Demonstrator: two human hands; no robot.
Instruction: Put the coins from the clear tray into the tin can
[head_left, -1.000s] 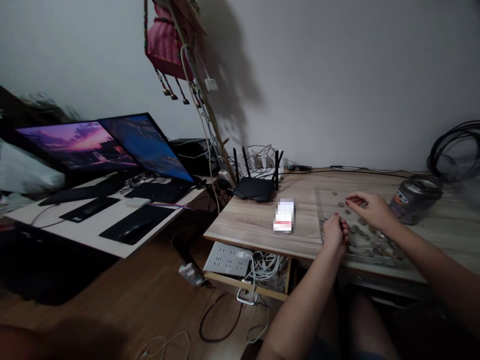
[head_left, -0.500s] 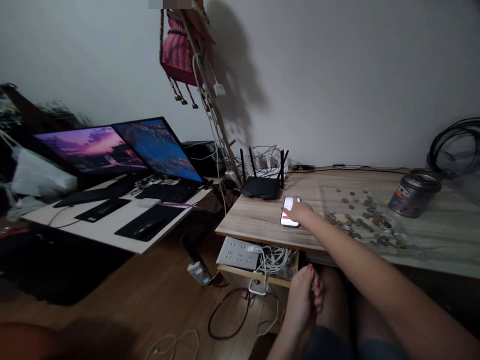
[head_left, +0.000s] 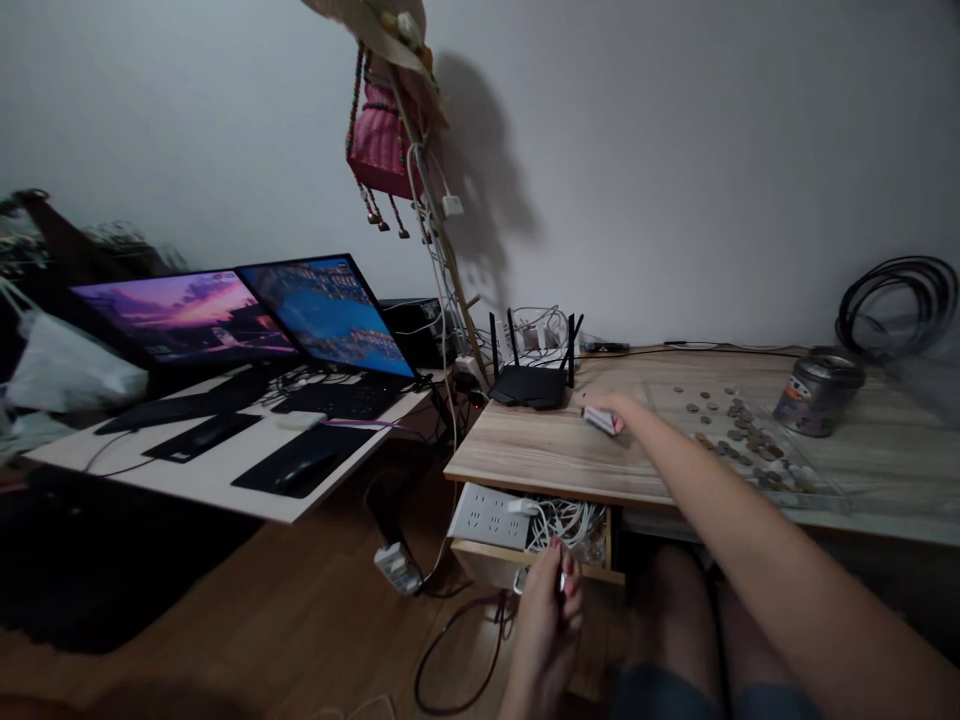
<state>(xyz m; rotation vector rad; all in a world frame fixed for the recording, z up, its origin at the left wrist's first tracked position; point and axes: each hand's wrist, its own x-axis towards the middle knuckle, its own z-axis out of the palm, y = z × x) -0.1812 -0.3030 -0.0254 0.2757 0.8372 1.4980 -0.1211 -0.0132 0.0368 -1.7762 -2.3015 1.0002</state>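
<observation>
the right hand [head_left: 609, 408] has left the coins [head_left: 739, 440] it was sorting a second ago and now reaches out over the counter [head_left: 540, 455], fingers closed on the phone [head_left: 602, 420], which half a second ago lay flat with its screen up and now tilts off the wood under the palm. the work looks to have turned from coins to phone. the left hand [head_left: 547, 625] has dropped from the counter edge to below the open drawer [head_left: 525, 545], fingers curled round something small and dark; what it is cannot be made out. just beyond the right hand stands the router [head_left: 531, 380]; well to its right, the tin can [head_left: 817, 395]. the phone's screen is hidden by the fingers.
</observation>
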